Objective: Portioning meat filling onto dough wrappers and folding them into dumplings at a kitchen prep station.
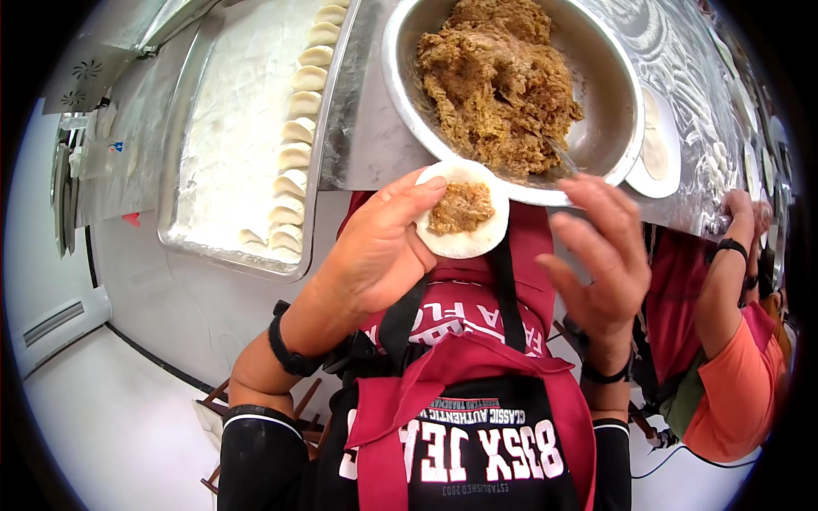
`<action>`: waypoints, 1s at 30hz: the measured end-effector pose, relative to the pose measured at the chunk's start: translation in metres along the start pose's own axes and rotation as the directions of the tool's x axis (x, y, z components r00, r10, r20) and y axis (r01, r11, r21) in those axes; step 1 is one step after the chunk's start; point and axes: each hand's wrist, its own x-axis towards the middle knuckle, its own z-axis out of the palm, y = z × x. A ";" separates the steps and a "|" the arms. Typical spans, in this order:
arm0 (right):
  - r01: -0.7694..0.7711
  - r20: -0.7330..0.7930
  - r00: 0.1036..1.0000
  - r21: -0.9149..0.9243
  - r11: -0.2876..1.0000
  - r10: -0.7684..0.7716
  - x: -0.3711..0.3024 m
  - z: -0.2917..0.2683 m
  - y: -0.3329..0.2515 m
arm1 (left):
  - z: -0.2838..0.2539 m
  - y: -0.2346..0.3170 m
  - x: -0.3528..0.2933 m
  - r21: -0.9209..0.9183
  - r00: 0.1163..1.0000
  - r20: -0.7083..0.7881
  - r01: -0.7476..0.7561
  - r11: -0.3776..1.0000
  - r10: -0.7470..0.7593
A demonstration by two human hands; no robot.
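Note:
My left hand [375, 238] holds a round white dumpling wrapper [439, 239] near its left edge, thumb on top and fingers beneath. A flattened lump of brown filling [461, 209] lies at the wrapper's middle. To the right, my right hand [602, 255] is raised with its fingers apart and nothing in them. It is just below the rim of a large metal bowl [629, 145], next to the handle of a utensil [558, 155] that sticks out of the filling. A big mound of brown filling [503, 81] takes up much of that bowl.
At left, a metal tray [230, 136] bears a column of folded dumplings [304, 105] along its right side. Right of the bowl, a white dish [665, 166] holds stacked wrappers. A floured worktop [673, 51] reaches toward another person [737, 375] working at the right.

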 end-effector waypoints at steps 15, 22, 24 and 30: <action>-0.044 -0.124 0.987 0.398 0.917 0.101 0.013 0.044 0.003 | 0.009 -0.009 -0.002 0.449 0.991 0.113 -0.115 0.886 0.071; 0.016 -0.158 0.986 0.384 0.923 0.049 0.028 0.045 0.006 | 0.013 -0.007 0.001 0.826 0.962 0.178 -0.260 0.500 0.206; 0.042 -0.162 0.987 0.377 0.925 0.022 0.031 0.044 0.007 | 0.009 -0.008 0.002 0.811 0.957 0.163 -0.269 0.519 0.241; -0.041 -0.255 0.940 0.570 0.821 0.224 0.025 0.049 0.009 | 0.007 -0.005 0.005 0.567 0.929 0.159 -0.363 0.739 0.334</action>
